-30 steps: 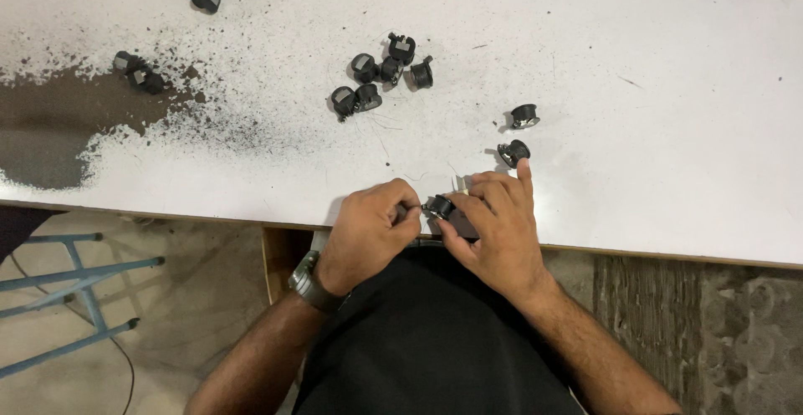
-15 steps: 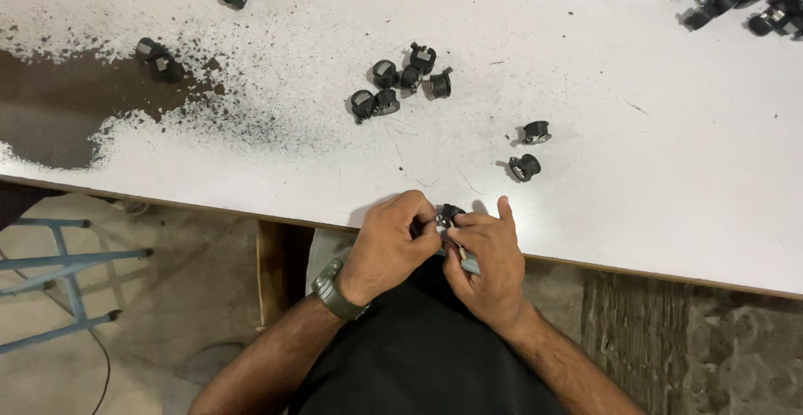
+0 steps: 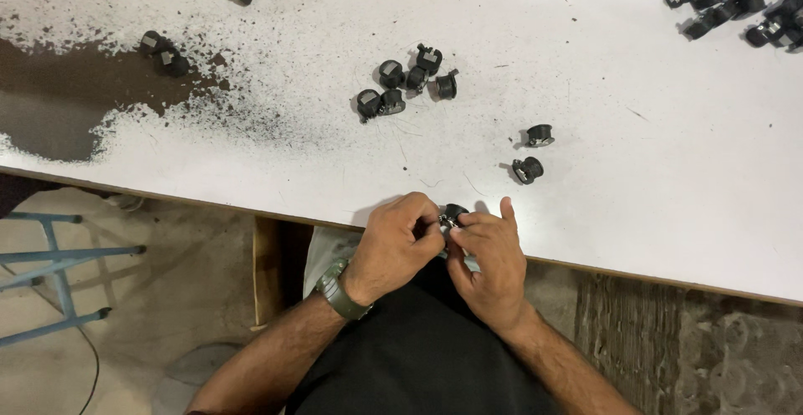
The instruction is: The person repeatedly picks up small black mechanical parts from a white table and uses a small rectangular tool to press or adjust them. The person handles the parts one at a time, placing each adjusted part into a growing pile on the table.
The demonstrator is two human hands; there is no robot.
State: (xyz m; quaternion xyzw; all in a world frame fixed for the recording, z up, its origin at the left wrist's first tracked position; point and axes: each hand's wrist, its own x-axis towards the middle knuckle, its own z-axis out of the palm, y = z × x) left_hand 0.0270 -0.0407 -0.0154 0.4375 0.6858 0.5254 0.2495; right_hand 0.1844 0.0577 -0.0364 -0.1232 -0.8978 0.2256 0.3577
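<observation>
Left hand: the left hand (image 3: 400,243), with a dark green wristwatch (image 3: 340,294) on its wrist, sits at the near edge of the white table (image 3: 636,206); its fingers are curled together and pinched on the small black round plastic part (image 3: 453,212).
Right hand: the right hand (image 3: 489,260) meets the left one, thumb and fingertips closed on the same part, index finger raised toward the far side.
Held part: between both hands, just over the table's near edge; mostly hidden by the fingers.
Loose parts, near: two single black parts (image 3: 532,153) lie on the table just beyond the hands, to the right.
Loose parts, centre: a cluster of five black parts (image 3: 406,87) lies farther off.
Far right: a heap of black parts (image 3: 736,1) at the far right corner.
Left: a worn dark brown patch (image 3: 75,101) in the table's surface.
Change from earlier frames: the hands have stayed locked on the part; the right hand's fingers are now drawn in closer than one second ago.
</observation>
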